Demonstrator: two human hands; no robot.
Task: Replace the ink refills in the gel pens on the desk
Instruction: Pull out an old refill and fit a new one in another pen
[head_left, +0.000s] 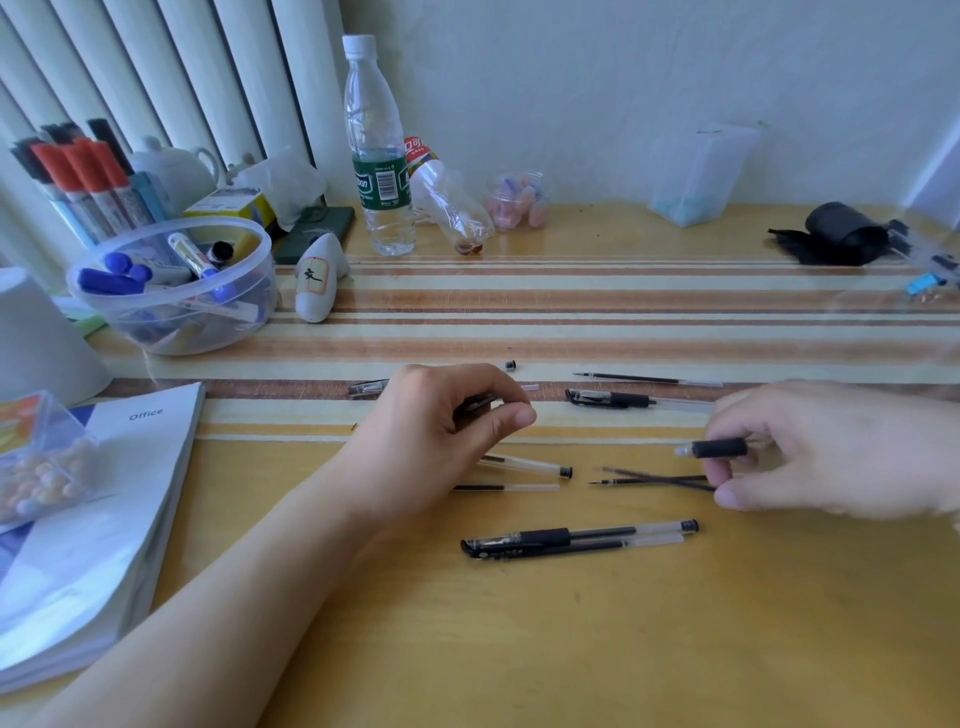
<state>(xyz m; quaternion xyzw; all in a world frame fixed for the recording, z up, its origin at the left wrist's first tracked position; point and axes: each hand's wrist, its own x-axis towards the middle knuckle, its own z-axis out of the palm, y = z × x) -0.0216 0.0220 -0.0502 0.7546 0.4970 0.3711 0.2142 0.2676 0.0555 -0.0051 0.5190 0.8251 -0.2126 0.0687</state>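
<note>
Soft daylight, blurred warped edges

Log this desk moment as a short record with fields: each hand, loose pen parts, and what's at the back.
left hand: left hand fingers curled round a dark pen part, above the desk
right hand: right hand pinches a grip section
loose refills: two crossed refills by the right hand; one far refill
whole pens: capped pen nearest the camera, with a refill beside it
back left: tub of markers, water bottle
left edge: book
</note>
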